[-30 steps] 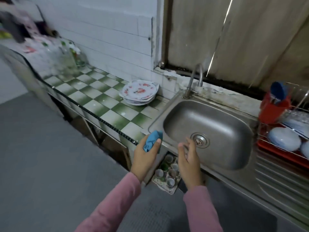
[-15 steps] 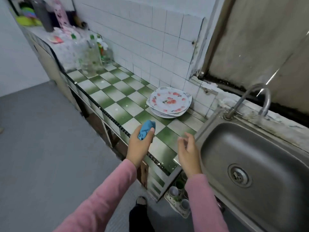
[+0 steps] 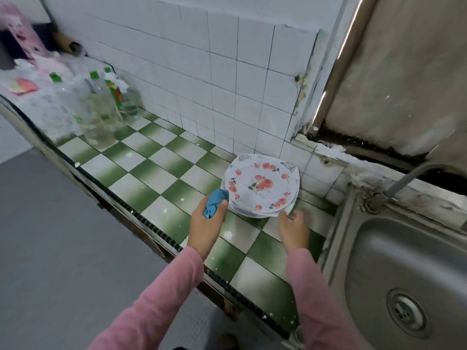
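Observation:
A stack of white plates with red flower prints sits on the green-and-white checkered counter, close to the tiled wall. My left hand grips a crumpled blue cloth just left of the stack's near rim. My right hand is at the stack's near right rim, and the top plate's edge lies between its thumb and fingers. Both sleeves are pink.
A steel sink with a drain lies to the right, with a curved tap behind it. Several clear bottles with green caps crowd the counter's far left. Grey floor lies below the counter's front edge.
The view swung left from the sink to the counter. Both hands moved forward to the plate stack, and my right hand reached its rim. The cloth stays in my left hand.

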Motion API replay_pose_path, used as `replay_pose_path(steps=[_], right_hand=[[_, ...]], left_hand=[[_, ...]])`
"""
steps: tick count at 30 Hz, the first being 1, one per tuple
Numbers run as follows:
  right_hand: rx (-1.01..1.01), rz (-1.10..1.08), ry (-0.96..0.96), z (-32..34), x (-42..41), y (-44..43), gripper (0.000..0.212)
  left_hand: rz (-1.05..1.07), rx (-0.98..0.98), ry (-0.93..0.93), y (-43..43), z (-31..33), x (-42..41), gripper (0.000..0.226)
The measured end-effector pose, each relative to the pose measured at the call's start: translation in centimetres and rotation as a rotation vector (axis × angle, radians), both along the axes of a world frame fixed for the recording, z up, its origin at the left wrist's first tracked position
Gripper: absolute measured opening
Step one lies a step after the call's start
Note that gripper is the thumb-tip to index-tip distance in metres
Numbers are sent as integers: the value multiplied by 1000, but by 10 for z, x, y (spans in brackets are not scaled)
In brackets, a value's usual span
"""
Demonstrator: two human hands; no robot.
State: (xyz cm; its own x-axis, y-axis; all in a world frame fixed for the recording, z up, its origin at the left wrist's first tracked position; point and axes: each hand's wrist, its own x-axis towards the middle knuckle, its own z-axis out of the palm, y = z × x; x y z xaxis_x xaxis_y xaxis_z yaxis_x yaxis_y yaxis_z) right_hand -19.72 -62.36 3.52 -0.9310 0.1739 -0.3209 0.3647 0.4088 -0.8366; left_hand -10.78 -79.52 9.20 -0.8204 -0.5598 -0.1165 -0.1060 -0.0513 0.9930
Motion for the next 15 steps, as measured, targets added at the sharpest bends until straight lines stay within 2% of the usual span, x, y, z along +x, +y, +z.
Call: replay_pose_path(steps=[9,15], right_hand=[[449,-144,-120,-29,-60,-38,73],[433,-256,-208,-48,-90,-60,71]], left_hand=[[-226,-7,-51,-65,-15,-85,12],[-407,-55,-54,-103,-28,-127,19]])
